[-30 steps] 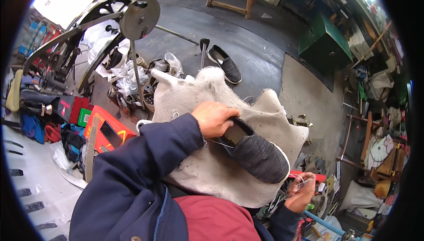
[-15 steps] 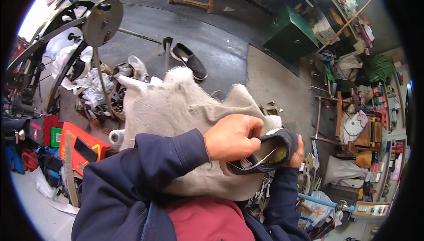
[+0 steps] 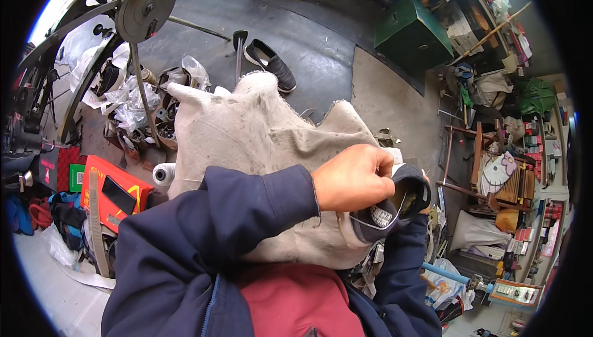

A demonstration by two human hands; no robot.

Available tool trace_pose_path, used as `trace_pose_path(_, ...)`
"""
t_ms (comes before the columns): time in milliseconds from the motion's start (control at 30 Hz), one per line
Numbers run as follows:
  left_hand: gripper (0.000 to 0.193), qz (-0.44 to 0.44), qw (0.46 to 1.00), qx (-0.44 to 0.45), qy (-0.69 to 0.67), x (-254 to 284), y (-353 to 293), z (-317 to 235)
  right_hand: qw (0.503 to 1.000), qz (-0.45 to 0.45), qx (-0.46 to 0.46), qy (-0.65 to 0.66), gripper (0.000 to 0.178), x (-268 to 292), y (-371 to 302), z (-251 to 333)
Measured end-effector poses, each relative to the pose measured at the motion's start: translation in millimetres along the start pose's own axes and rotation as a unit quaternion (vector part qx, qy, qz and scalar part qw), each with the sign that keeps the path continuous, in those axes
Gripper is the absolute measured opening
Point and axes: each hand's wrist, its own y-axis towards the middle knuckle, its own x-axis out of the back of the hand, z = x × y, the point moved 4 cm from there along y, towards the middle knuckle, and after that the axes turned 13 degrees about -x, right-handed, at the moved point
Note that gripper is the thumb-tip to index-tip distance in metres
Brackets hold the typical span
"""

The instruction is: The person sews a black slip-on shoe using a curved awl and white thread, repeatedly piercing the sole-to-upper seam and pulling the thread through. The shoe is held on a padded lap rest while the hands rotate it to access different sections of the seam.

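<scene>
A dark slip-on shoe (image 3: 369,231) is held over the right side of a beige cloth (image 3: 247,124) spread across my lap. Its opening faces me, showing a pale printed label (image 3: 380,216) inside and a worn greenish insole. My left hand (image 3: 355,179) has its fingers curled in a pinch at the edge of the opening; what they grip is hidden. From the far right side my right hand (image 3: 427,184) supports the shoe, with most of its fingers behind it. A second dark slip-on shoe (image 3: 279,70) lies on the floor beyond the cloth.
A machine with a round metal wheel (image 3: 146,7) stands at the far left, above plastic bags and scraps. Beside my left arm are a thread spool (image 3: 164,174) and a red box (image 3: 97,179) bearing a phone (image 3: 118,194). A green box (image 3: 412,31) and cluttered shelves occupy the right.
Both hands and the held shoe have shifted right and slightly up. The shoe has turned, bringing the label inside it into clearer view. The camera view has also shifted a little.
</scene>
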Motion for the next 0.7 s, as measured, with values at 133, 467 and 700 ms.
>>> trace_pose_path(133,0.009,-0.008,0.999,0.023,-0.040,7,3,5,0.999,0.006,0.016,-0.037,0.045,11,2,2)
trace_pose_path(467,0.015,0.025,0.988,-0.031,0.150,21,-10,3,0.994,-0.078,0.074,-0.014,0.042,-24,-12,3)
trace_pose_path(700,0.018,0.046,0.921,0.000,0.387,73,-64,5,0.926,-0.247,0.232,-0.166,0.028,-88,-63,-29)
